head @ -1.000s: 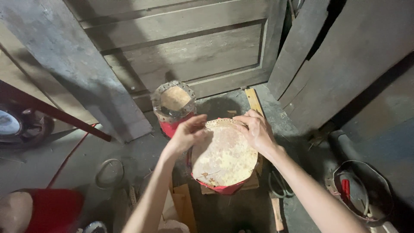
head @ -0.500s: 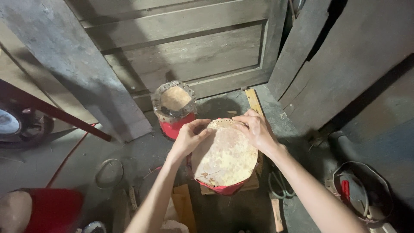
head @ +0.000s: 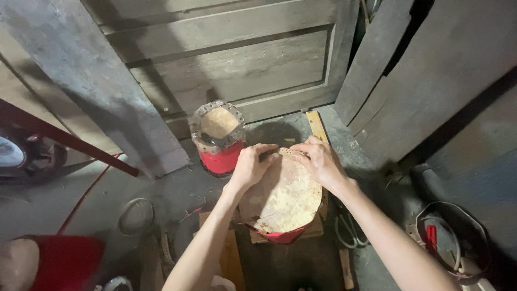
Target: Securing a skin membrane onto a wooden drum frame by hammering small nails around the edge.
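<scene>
Pressing a pale, mottled sheet of hide (head: 283, 196) down over a red drum shell (head: 284, 235), a person works at the sheet's far edge with both hands. The left hand (head: 250, 167) lies flat with fingers curled over the rim, closed on the hide's edge, while the right hand (head: 319, 159) pinches the same edge just beside it, seemingly to keep the skin taut and centred over the opening. The drum rests on a small wooden board (head: 315, 229) on the floor, which likely steadies it. Just beyond the hands stands a second red drum (head: 218, 137), upright, its skin already laced under a metal ring. A yellow ruler (head: 316, 125) lies near the right hand. Weathered wooden panels (head: 237, 59) lean against the wall behind. A wire hoop (head: 135, 215) lies to the left, a coil of strap (head: 452, 240) well apart to the right.
</scene>
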